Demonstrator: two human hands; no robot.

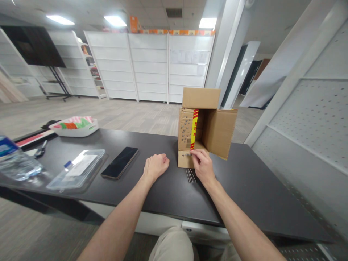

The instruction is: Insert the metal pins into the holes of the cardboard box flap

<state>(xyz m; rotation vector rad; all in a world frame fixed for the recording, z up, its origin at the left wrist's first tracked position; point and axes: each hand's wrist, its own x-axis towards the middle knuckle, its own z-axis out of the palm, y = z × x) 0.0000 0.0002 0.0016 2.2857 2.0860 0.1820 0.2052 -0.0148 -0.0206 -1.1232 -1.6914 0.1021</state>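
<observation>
A cardboard box [208, 127] stands on the dark table with its top flap up and its right flap swung out. Several grey metal heads, like those of screws or nails, stud its left panel [185, 127], and a few sit in the lower flap [182, 161]. My right hand [203, 165] pinches at that lower flap, thumb and fingertips together; whatever is between them is too small to name. Below the flap lie several thin metal nails or screws [190, 176]. To the left, my left hand [157, 166] rests on the table as a fist, its inside hidden.
Left of my hands lie a black phone [120, 163] and a clear plastic case [78, 170] with a paper label. A water bottle [17, 163] is at the far left. Behind stands a white basket [77, 131] of colourful packets. A white perforated panel [312, 119] borders the right.
</observation>
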